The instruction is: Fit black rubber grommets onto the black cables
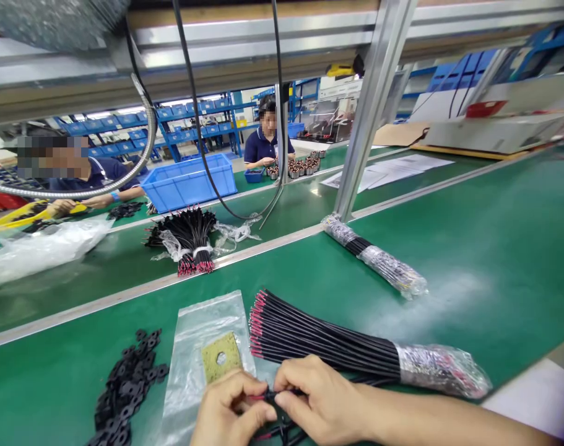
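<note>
Cable (271,394): Slim and black with red at one end, it bridges the short gap between two bare hands, low at the centre of a green bench (495,266). Its long axis, where it shows, runs left to right, red end toward the left fingers, black length passing under the right.
Left hand (235,409): Thumb and forefinger close on the red end, their tips just short of the black part.
Right hand (319,396): Thumb and forefinger clamp the black length, just beside the left fingertips.
Black bundle (328,334): Fanned cables lie just beyond the right hand, the nearer of the two; red tips face left, while clear wrap (442,368) sheathes the opposite end, to the right.
Loose cables (286,430): More black lengths rest beneath the fingers, partly hidden; their number cannot be told.
Plastic bag (184,347): Clear and flat, beyond the left hand, with a yellowish plate (230,350) pierced by one hole; whether the plate sits on it or inside cannot be told.
Black pieces (124,396): Small holed parts heap at left, nearer the left hand.
Across the bench: A wrapped bundle (388,269) lies at an angle; past the metal strip stand a blue bin (189,186) and a seated co-worker (256,148).
</note>
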Demonstrator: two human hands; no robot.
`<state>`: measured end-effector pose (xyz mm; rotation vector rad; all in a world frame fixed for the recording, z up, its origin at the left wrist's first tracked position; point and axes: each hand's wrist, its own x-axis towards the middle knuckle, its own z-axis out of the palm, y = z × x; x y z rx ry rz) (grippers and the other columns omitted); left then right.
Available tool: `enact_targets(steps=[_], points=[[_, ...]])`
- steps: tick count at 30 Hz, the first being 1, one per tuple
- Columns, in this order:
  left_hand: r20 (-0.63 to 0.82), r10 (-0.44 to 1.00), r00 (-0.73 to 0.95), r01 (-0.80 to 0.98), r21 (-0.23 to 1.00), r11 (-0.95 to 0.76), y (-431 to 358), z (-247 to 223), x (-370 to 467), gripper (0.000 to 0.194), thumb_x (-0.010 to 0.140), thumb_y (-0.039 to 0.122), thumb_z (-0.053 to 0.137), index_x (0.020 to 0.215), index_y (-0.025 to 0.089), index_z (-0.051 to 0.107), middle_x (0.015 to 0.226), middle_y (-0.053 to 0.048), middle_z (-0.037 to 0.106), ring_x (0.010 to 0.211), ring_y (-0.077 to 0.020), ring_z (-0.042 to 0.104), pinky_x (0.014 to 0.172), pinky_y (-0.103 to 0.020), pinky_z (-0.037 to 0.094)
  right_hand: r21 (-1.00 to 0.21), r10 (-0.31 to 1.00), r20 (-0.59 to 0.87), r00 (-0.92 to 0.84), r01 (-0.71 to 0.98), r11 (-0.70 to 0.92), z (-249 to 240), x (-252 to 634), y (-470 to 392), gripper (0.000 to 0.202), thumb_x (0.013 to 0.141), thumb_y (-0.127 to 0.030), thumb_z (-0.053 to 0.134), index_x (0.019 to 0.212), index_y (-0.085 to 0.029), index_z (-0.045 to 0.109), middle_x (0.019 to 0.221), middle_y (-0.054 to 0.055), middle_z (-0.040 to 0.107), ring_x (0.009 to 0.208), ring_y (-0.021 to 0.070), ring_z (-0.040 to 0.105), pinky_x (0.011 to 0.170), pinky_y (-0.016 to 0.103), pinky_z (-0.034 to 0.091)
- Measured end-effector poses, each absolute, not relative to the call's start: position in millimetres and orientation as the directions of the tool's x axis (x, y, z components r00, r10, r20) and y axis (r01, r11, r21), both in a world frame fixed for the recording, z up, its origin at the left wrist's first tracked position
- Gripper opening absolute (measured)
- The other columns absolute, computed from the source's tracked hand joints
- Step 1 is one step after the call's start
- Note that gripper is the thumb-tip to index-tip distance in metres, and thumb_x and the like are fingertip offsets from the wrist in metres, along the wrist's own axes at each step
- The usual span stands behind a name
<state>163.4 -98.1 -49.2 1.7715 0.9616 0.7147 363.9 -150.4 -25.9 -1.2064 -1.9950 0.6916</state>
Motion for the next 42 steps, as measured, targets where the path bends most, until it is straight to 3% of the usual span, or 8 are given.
enact_targets(steps=[7, 14, 22, 27, 32, 42], points=[[0.243, 0.757, 0.607, 0.291, 0.818, -0.496, -100.9, -42.4, 173.2, 0.022, 0.071, 0.038, 0.076, 0.067, 0.018, 0.068, 0.062, -0.002, 0.065, 0.056, -0.0127, 0.060, 0.052, -0.020, 0.047, -0.772, 0.910, 0.223, -0.349, 0.506, 0.384, -26.6, 367.6, -148.5, 0.010, 0.081, -0.024, 0.047, 0.074, -0.018, 0.053, 0.059, -0.003, 0.051, 0.051, 0.0104, 0.045, 0.051, 0.022, 0.031], [0.132, 0.782, 0.609, 0.352, 0.839, -0.415, -102.6, -44.0, 168.1, 0.021, 0.075, 0.034, 0.073, 0.067, 0.016, 0.066, 0.068, -0.003, 0.065, 0.058, -0.0117, 0.061, 0.052, -0.018, 0.047, -0.825, 0.930, 0.089, -0.355, 0.497, 0.269, -20.0, 370.3, -145.0, 0.008, 0.080, -0.023, 0.052, 0.074, -0.018, 0.054, 0.057, -0.005, 0.047, 0.050, 0.0084, 0.043, 0.049, 0.019, 0.031], [0.226, 0.771, 0.595, 0.329, 0.807, -0.491, -107.2, -42.1, 177.0, 0.022, 0.070, 0.033, 0.077, 0.065, 0.016, 0.064, 0.061, -0.002, 0.063, 0.056, -0.0122, 0.058, 0.052, -0.020, 0.044, -0.775, 0.909, 0.096, -0.405, 0.543, 0.324, -22.8, 372.1, -146.1, 0.012, 0.080, -0.022, 0.050, 0.069, -0.018, 0.051, 0.060, -0.004, 0.046, 0.055, 0.0095, 0.043, 0.054, 0.021, 0.030], [0.017, 0.805, 0.593, 0.350, 0.895, -0.276, -105.1, -31.4, 172.1, 0.015, 0.069, 0.026, 0.078, 0.077, 0.018, 0.069, 0.075, -0.002, 0.067, 0.064, -0.0135, 0.063, 0.059, -0.021, 0.051, -0.800, 0.911, 0.058, -0.409, 0.526, 0.288, -18.8, 372.0, -144.0, 0.013, 0.083, -0.024, 0.048, 0.073, -0.017, 0.053, 0.062, -0.003, 0.048, 0.055, 0.0095, 0.044, 0.053, 0.020, 0.031], [-0.150, 0.818, 0.555, 0.224, 0.974, 0.027, -102.8, -26.8, 163.4, 0.034, 0.074, 0.013, 0.069, 0.106, 0.020, 0.059, 0.096, -0.004, 0.068, 0.084, -0.0159, 0.066, 0.077, -0.028, 0.054, -0.828, 0.916, 0.020, -0.402, 0.507, 0.241, -18.6, 371.0, -143.1, 0.015, 0.087, -0.025, 0.047, 0.075, -0.018, 0.051, 0.063, -0.004, 0.048, 0.055, 0.0096, 0.044, 0.054, 0.020, 0.032], [-0.231, 0.791, 0.566, 0.172, 0.972, 0.161, -105.4, -21.8, 166.2, 0.033, 0.076, 0.013, 0.065, 0.107, 0.018, 0.052, 0.093, -0.004, 0.067, 0.074, -0.0110, 0.062, 0.072, -0.027, 0.052, -0.862, 0.907, -0.037, -0.419, 0.473, 0.183, -19.7, 372.7, -142.3, 0.014, 0.088, -0.024, 0.049, 0.076, -0.018, 0.050, 0.062, -0.004, 0.047, 0.054, 0.0091, 0.043, 0.053, 0.020, 0.033]])
